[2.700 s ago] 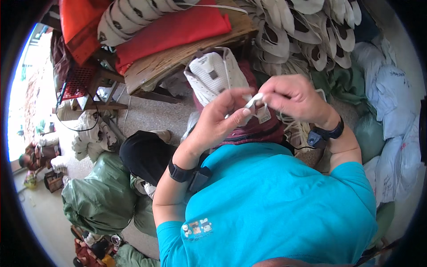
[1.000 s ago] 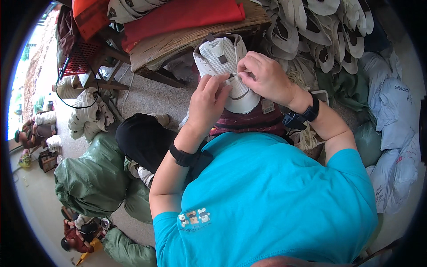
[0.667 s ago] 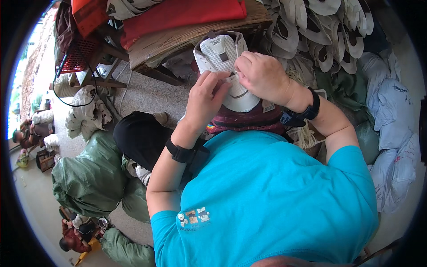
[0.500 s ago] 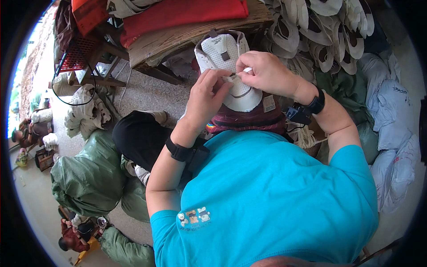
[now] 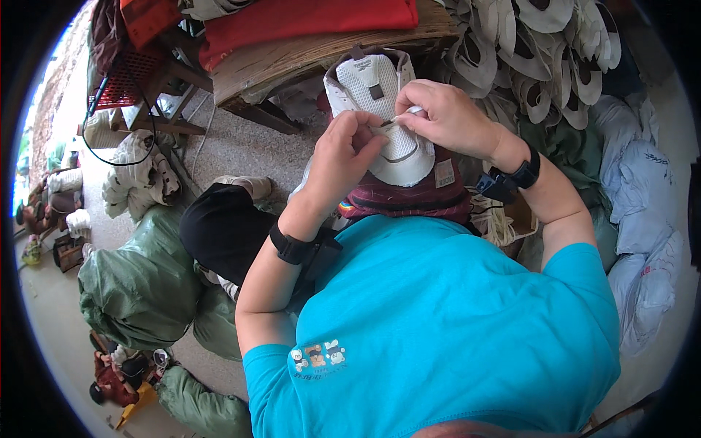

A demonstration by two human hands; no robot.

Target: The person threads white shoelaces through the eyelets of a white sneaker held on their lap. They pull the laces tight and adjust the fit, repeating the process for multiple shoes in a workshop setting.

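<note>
A white mesh shoe upper (image 5: 358, 77) lies on the dark red striped cloth (image 5: 409, 203) over my lap, its toe toward me and its tongue and collar pointing away. Over its lacing area my left hand (image 5: 349, 142) is closed in a pinch; what is between thumb and forefinger is too small to make out. Facing it, my right hand (image 5: 438, 117) pinches a thin white strand that looks like a shoelace, close to the left fingertips. A small white piece also shows among the right fingers.
Ahead stands a wooden bench (image 5: 292, 69) with red cloth (image 5: 314, 29). Pale shoe parts (image 5: 540, 58) hang in piles at upper right. A box of cream strands (image 5: 500, 226) sits by my right side. Green sacks (image 5: 139, 281) and white sacks (image 5: 642, 197) flank me. Other people sit far left.
Both hands stay pinched close together over the shoe upper. The whole view has shifted slightly, and the right fingers have tilted a little at the lacing area.
</note>
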